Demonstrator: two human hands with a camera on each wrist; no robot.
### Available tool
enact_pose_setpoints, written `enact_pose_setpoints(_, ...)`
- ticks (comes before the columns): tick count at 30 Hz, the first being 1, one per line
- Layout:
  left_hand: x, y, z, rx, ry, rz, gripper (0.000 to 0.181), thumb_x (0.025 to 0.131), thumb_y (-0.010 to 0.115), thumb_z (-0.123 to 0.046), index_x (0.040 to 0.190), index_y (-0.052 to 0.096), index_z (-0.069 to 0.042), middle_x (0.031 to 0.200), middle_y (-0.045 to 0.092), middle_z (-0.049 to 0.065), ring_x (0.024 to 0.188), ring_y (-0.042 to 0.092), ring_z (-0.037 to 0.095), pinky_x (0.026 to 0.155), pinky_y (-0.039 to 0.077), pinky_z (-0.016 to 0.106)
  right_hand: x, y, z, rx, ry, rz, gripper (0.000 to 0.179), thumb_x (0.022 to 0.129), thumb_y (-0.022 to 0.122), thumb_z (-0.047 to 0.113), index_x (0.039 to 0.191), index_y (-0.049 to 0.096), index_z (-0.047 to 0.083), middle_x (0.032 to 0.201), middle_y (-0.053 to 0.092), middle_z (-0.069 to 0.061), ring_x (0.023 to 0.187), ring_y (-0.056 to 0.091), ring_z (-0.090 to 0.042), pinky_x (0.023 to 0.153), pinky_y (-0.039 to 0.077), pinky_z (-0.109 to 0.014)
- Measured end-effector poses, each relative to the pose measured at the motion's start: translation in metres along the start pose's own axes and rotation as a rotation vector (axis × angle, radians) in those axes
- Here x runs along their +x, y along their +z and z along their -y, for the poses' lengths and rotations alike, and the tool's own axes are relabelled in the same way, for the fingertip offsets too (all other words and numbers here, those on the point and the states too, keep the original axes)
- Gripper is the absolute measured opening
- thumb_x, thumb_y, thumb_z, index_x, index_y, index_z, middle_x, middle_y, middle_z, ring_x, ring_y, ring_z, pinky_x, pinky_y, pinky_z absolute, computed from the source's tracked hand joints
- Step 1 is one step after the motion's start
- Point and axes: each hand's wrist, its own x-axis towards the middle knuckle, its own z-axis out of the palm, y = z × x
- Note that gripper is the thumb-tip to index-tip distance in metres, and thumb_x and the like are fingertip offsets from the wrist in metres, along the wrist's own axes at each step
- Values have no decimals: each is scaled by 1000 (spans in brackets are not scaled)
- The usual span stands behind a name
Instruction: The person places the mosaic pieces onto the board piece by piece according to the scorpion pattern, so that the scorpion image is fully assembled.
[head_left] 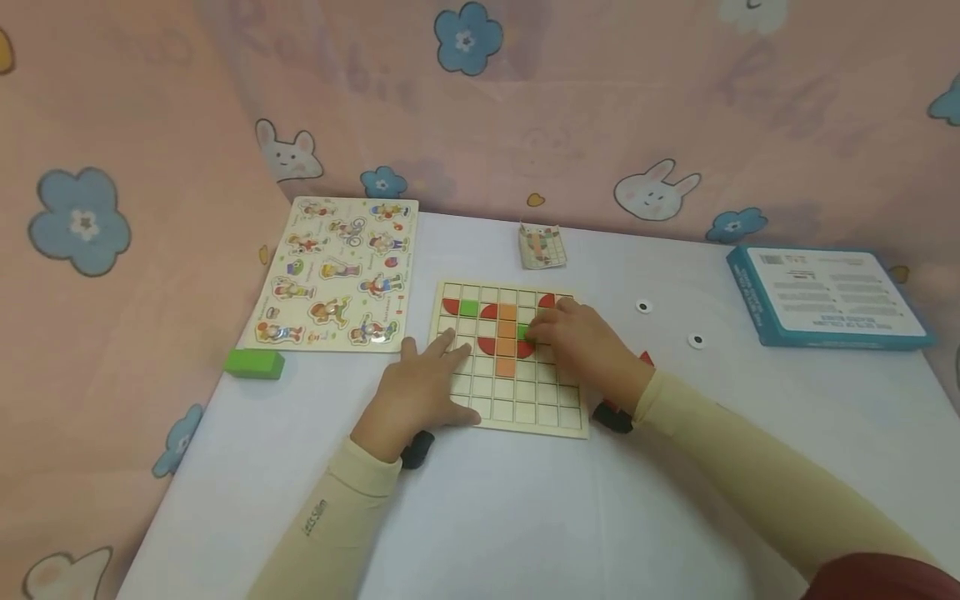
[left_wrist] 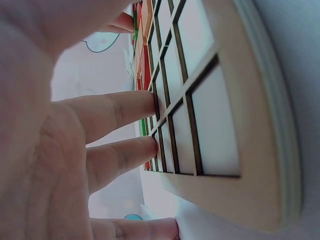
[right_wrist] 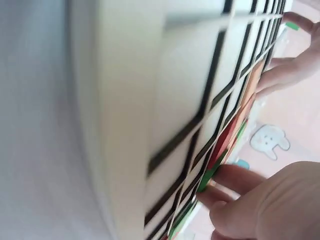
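A square wooden grid board [head_left: 551, 425] lies on the white table. In its upper cells are orange square tiles [head_left: 507, 331] in a column, red rounded tiles [head_left: 487, 345] and a green square tile [head_left: 468, 308]. My left hand [head_left: 412, 387] is spread over the board's left edge, its fingertips on the grid and its thumb by the near edge. At the right part of the grid, my right hand [head_left: 588, 343] has its bent fingers and thumb around another green square tile [right_wrist: 207, 177], low against the cells. Part of that tile is hidden by the fingers.
A peg puzzle board with figures [head_left: 337, 268] lies at the back left, a green block [head_left: 253, 364] at its near corner. Behind the grid stands a small creased picture card [head_left: 542, 247]. Two white discs with black dots [head_left: 643, 307] and a blue box [head_left: 832, 296] lie right.
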Motion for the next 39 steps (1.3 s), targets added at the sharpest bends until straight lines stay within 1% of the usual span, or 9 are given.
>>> enact_pose_setpoints(5,-1,0,1,4,6,-3,100,75,93,-55,160,51,-21,173,30,6,123,44,41,72,52,40,-5,-2,5,-34,51,29,37,92,81,5,126,79,17,128,73,-2,113,55,-29,90,51,-45)
enact_pose_setpoints(10,-1,0,0,-1,8,-6,100,75,93,-54,160,51,-21,173,31,6,123,44,40,72,52,41,-7,-3,6,-145,27,43,43,92,82,6,133,76,17,133,70,-3,118,54,-31,92,51,-48)
enact_pose_setpoints(12,-1,0,0,-1,10,-7,100,75,93,-54,159,52,-21,172,31,6,123,44,40,72,52,41,-7,-1,5,-152,27,49,44,92,82,5,134,75,18,134,69,-3,119,54,-31,92,51,-48)
enact_pose_setpoints(18,-1,1,0,2,12,-2,100,75,93,-55,160,51,-21,173,30,6,122,44,40,71,52,40,-6,3,-2,-25,94,76,41,96,77,4,133,76,21,137,67,-2,128,51,-31,98,47,-51)
enact_pose_setpoints(22,0,2,0,5,17,-5,100,75,94,-54,159,52,-21,172,31,7,121,44,40,71,52,40,-11,-2,-8,86,154,69,33,100,71,6,130,78,19,138,67,-3,130,52,-32,103,44,-55)
enact_pose_setpoints(27,0,1,0,9,13,-5,101,75,93,-55,160,51,-21,173,30,6,120,44,39,70,51,39,-38,-21,-25,209,311,37,31,104,61,6,132,75,12,139,67,-12,132,53,-38,110,43,-58)
enact_pose_setpoints(33,-1,0,0,-6,1,0,100,74,94,-54,160,51,-22,173,30,6,120,44,39,69,50,38,-91,-26,-55,249,443,99,31,104,65,15,132,74,7,132,70,-18,126,58,-42,103,49,-61)
enact_pose_setpoints(36,-1,0,-1,-9,-1,2,101,74,94,-54,160,51,-22,173,30,5,121,43,39,70,50,38,-114,-19,-65,237,431,117,30,102,72,19,128,76,6,128,72,-18,123,59,-43,99,51,-61)
enact_pose_setpoints(39,-1,0,0,-15,0,2,101,74,94,-54,160,51,-22,173,29,5,121,43,39,70,49,38,-128,-10,-68,179,354,95,30,98,77,16,125,78,5,124,73,-17,120,61,-42,98,53,-59)
